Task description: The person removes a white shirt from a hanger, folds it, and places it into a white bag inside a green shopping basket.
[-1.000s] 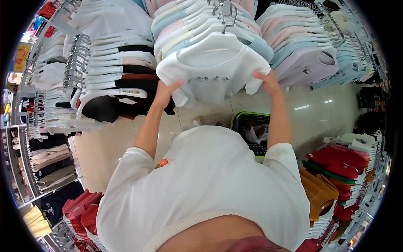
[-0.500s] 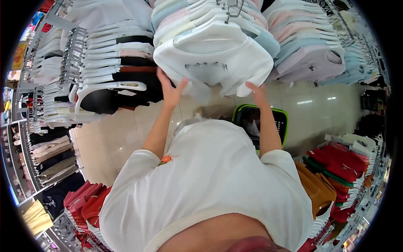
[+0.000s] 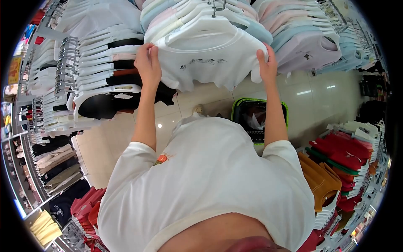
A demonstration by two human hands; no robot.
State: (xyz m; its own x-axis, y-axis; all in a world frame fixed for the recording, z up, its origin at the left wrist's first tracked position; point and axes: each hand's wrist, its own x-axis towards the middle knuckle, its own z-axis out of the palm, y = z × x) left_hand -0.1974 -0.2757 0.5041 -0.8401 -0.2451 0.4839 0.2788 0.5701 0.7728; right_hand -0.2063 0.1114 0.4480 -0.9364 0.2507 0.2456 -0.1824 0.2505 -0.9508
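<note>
A white T-shirt [image 3: 205, 54] with a small dark print across its chest hangs on a white hanger [image 3: 209, 24] at the front of the middle rail. My left hand [image 3: 148, 67] is closed on the shirt's left shoulder edge, fingers curled and thumb up. At the opposite shoulder, my right hand [image 3: 267, 64] pinches the cloth with its thumb in front. Between my hands the shirt is spread wide, its hem hanging in loose folds. Other pale shirts are packed close behind it.
To the left hangs a row of white and black tops [image 3: 111, 103]; to the right, a lilac top [image 3: 310, 52] and light blue ones. A black basket with a green rim [image 3: 236, 110] stands on the tiled floor. Red garments [image 3: 339, 153] hang behind me at right.
Both hands have moved up from the lower sleeves to the shoulder edges and now grip there. The shirt's front is spread flatter, with its print more fully visible.
</note>
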